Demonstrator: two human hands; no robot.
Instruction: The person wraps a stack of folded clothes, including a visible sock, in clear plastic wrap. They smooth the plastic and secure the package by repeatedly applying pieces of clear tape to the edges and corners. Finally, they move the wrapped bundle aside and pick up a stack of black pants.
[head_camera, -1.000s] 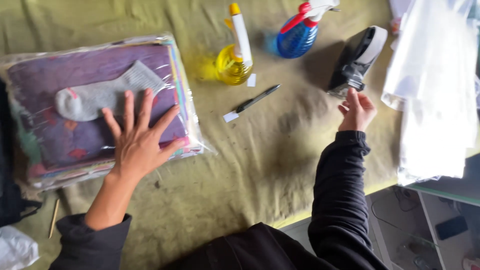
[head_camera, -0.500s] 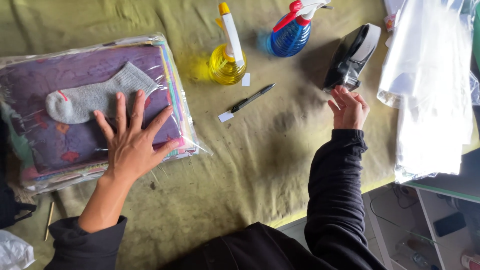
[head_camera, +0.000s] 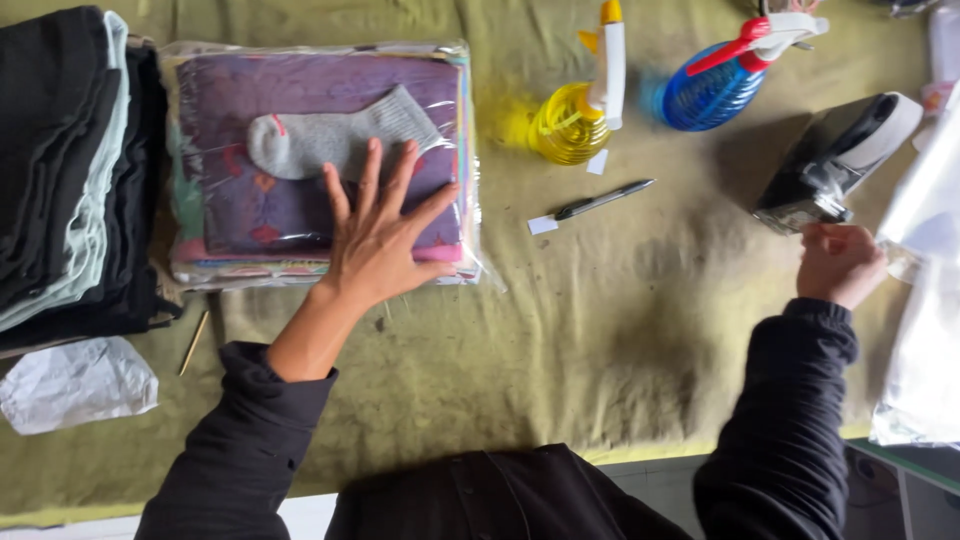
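Plastic-wrapped sock pack (head_camera: 320, 160) lies on olive cloth table (head_camera: 600, 330) beside dark fabric stack (head_camera: 70, 170) | left hand (head_camera: 385, 240) flat, fingers spread on pack | right hand (head_camera: 838, 262) curled by tape dispenser (head_camera: 835, 160), gripping clear bag edge (head_camera: 925, 215)

**Olive cloth over a worktable**

An olive-green cloth (head_camera: 600, 330), stained and creased, covers the worktable (head_camera: 640, 455) almost from edge to edge. Beyond its near edge, pale floor tiles (head_camera: 660, 490) show at lower right. Soft, even light casts only faint shadows.

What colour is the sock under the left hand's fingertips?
Light grey sock, with a small red mark near the toe; head view.
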